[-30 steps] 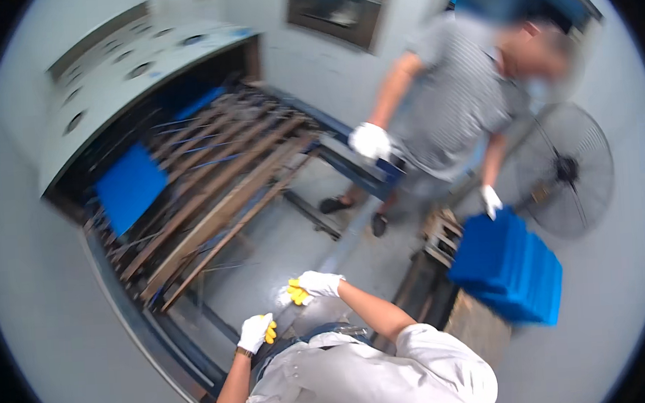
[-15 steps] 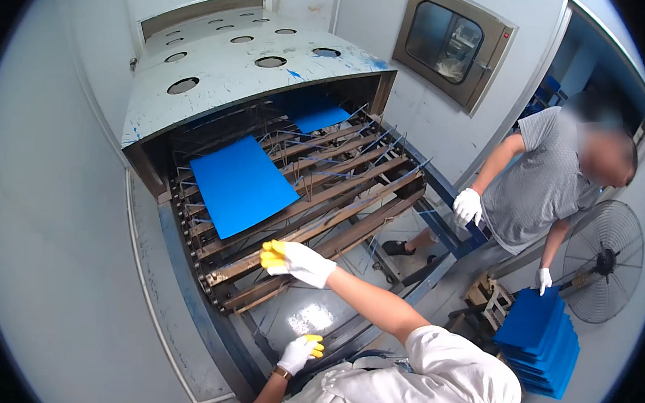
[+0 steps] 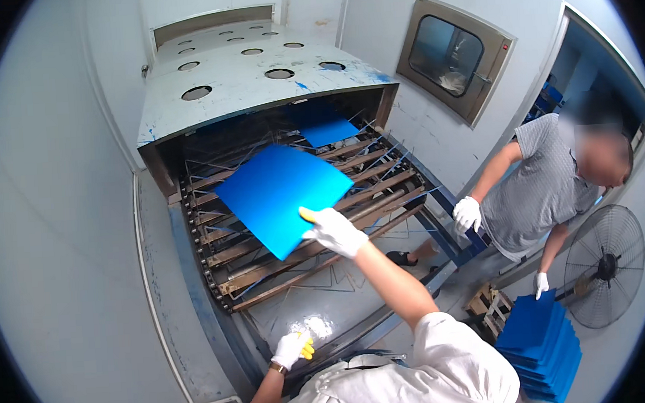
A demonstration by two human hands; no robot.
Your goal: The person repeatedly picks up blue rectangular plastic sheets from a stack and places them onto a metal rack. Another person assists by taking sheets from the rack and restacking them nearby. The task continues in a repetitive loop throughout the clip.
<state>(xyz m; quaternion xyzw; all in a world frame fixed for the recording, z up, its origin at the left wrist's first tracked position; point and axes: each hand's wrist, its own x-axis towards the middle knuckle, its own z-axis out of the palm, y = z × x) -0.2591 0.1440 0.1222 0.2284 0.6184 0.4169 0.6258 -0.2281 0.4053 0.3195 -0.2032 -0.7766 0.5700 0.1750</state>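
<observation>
My right hand (image 3: 337, 231), in a white glove with yellow fingers, is closed on the near edge of a blue sheet (image 3: 281, 193). The thumb lies on top, while the fingers underneath are hidden. Tilted, the sheet sits above the brown slats of a rack conveyor (image 3: 249, 266). Lower down, near my body, my left hand (image 3: 292, 349) wears a similar glove, its fingers loosely bent and apart with nothing in them. Farther back, another blue sheet (image 3: 327, 127) lies on the slats by the mouth of a pale metal hood (image 3: 248, 77).
At the right stands a co-worker (image 3: 539, 177) in white gloves, one hand touching a stack of blue sheets (image 3: 542, 350). A fan (image 3: 605, 258) stands beside that stack. Thin wire supports stick up between the slats, and a blue frame rail (image 3: 374, 320) crosses in front of me.
My right hand has reached forward and right and taken hold of the near blue sheet, which has turned and lifted off its earlier place. My left hand stays low, its fingers now pointing more downward.
</observation>
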